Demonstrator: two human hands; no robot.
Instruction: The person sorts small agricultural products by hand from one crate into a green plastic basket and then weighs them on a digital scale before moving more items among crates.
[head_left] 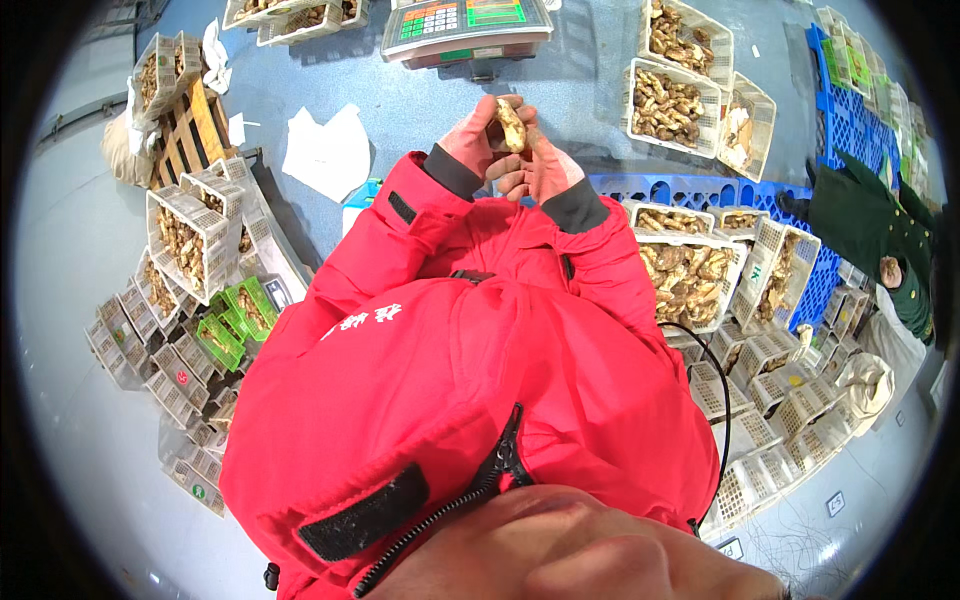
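I hold a pale, thick-stemmed mushroom (511,126) with brownish patches out in front of my chest. My left hand (472,138) has its fingers closed on the mushroom's upper left side. From the right, my right hand (548,165) closes on it too, its thumb along the stem. Some fingertips are hidden behind the mushroom and behind each other. Both hands have pinkish coverings, with dark cuffs and red jacket sleeves behind them.
Ahead stands a digital scale (467,28). White crates of mushrooms (668,108) stand at the right, with more crates (187,247) stacked at left beside a wooden pallet (190,130). White paper (326,152) lies on the blue floor. Another person in dark clothing (868,230) is at far right.
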